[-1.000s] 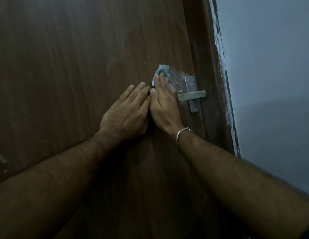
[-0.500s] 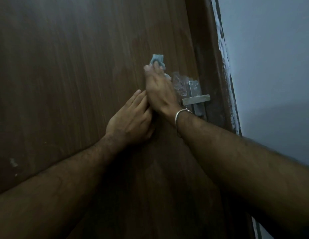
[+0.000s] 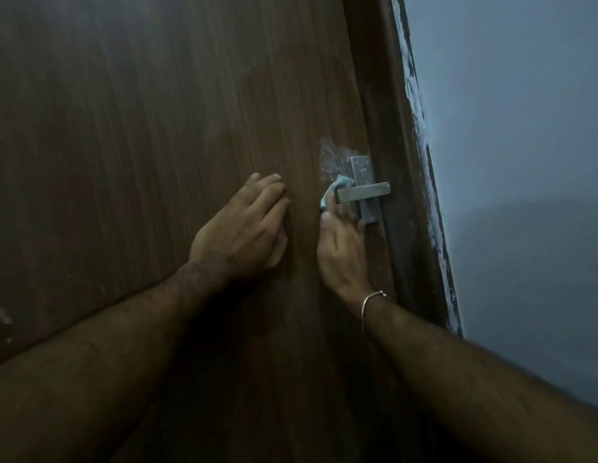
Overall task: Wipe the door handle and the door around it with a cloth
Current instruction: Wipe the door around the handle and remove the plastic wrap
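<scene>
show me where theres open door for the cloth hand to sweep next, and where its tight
Free: the wide door face above the left hand, and the strip between that hand and the right hand. Tight: the right hand presses the cloth against the handle, with the white smear just above and the frame close beside the plate.

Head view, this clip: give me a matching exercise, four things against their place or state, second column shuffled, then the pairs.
Things:
1. left hand
2. cloth
3. door handle
4. bangle

Places or states:
A. metal lever sticking out sideways from a plate
B. pale blue, bunched under the right hand just left of the lever
C. flat on the door, fingers straight
D. round the right wrist

Pairs: 1-C, 2-B, 3-A, 4-D
</scene>
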Available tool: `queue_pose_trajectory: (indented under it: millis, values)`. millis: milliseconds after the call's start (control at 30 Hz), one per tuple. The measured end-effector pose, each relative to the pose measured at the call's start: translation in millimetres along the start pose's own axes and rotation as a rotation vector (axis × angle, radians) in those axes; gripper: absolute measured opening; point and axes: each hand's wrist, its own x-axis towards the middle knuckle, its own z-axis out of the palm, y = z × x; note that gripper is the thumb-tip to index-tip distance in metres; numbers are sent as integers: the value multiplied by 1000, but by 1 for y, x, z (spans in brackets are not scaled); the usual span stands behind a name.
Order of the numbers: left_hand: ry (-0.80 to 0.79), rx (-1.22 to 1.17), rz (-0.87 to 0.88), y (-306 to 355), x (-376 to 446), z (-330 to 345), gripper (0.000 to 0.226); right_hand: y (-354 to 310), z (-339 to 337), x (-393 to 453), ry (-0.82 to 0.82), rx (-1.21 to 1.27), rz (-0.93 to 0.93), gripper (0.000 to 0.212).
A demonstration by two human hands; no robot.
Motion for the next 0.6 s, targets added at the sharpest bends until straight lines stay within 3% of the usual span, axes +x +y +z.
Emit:
queue_pose_trajectory:
  millis: [100, 200, 267, 367, 500, 600]
  values:
    - [18, -11, 1, 0, 1, 2, 53, -7, 2, 13, -1, -21, 9, 56]
    - [22, -10, 7, 0, 1, 3, 53, 17, -9, 2, -62, -214, -152, 56]
    - [17, -6, 4, 0, 1, 3, 53, 30, -18, -3, -71, -336, -157, 56]
    - [10, 0, 14, -1, 2, 4, 53, 15, -11, 5, -28, -280, -90, 60]
    - [6, -10, 32, -2, 3, 5, 53, 9, -6, -6, -75, -265, -213, 59]
    - [9, -15, 32, -1, 2, 7, 54, -6, -3, -2, -25, -221, -98, 62]
